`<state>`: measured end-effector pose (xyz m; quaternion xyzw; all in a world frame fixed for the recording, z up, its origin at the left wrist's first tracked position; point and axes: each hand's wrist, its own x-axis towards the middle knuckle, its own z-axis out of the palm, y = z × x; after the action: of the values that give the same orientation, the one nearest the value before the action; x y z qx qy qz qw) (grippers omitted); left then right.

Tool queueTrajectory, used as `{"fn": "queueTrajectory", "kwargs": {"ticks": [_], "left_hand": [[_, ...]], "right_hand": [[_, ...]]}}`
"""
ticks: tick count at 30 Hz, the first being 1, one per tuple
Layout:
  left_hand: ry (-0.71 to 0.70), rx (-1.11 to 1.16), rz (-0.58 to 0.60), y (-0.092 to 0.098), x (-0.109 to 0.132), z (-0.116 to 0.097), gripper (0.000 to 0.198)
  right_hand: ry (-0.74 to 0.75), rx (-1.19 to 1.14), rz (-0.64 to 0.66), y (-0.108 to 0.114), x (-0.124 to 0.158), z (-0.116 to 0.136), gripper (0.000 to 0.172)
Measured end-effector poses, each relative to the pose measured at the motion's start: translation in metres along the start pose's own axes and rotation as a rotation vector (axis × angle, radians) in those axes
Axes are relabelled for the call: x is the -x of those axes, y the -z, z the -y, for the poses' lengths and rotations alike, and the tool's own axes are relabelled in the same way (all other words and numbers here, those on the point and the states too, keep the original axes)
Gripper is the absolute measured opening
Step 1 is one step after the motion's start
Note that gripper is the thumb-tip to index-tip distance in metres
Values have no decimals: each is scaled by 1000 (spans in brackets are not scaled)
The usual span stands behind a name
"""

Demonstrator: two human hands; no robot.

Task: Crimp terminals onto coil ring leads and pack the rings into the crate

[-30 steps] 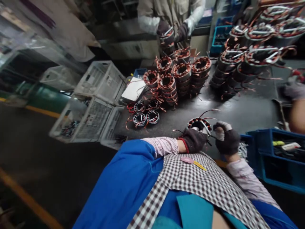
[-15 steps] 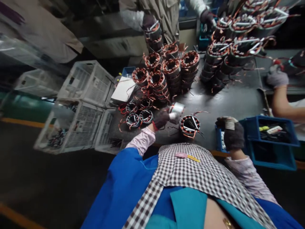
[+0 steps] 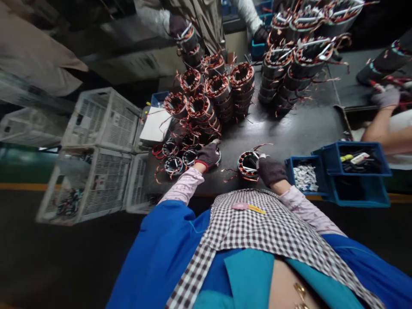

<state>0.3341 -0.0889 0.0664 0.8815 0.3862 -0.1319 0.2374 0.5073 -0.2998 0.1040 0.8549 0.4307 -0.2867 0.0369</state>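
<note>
My left hand (image 3: 207, 155), in a dark glove with a red cuff, is closed around a silvery cylinder (image 3: 219, 157). Most of the cylinder is hidden by the glove, beside a group of small wound stators (image 3: 174, 165). A single motor stator (image 3: 246, 171) with copper windings, white strips and loose leads stands upright on the table in front of me. At its right rim is my right hand (image 3: 271, 170), also gloved, its fingers curled with pale tips over the edge. Whatever the right fingers pinch is too small to make out.
Stacks of copper-wound stators (image 3: 219, 88) rise at the back, larger ones (image 3: 305, 56) behind right. A blue bin of white pieces (image 3: 305, 177) sits right, beside more blue bins (image 3: 363, 159). White crates (image 3: 106, 171) stand left. A co-worker's gloved hand (image 3: 386, 96) works at right.
My right hand has moved left from the blue bin to the stator's rim. My left hand has carried the silvery cylinder left towards the small stators. The whole view has shifted slightly.
</note>
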Motion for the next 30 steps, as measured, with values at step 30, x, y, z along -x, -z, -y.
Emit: {"fn": "queueTrajectory", "kwargs": {"ticks": [30], "left_hand": [[-278,785,363,6,17,-78,37]], "right_hand": [[194,-991,-349,-29,6,-24,49]]}}
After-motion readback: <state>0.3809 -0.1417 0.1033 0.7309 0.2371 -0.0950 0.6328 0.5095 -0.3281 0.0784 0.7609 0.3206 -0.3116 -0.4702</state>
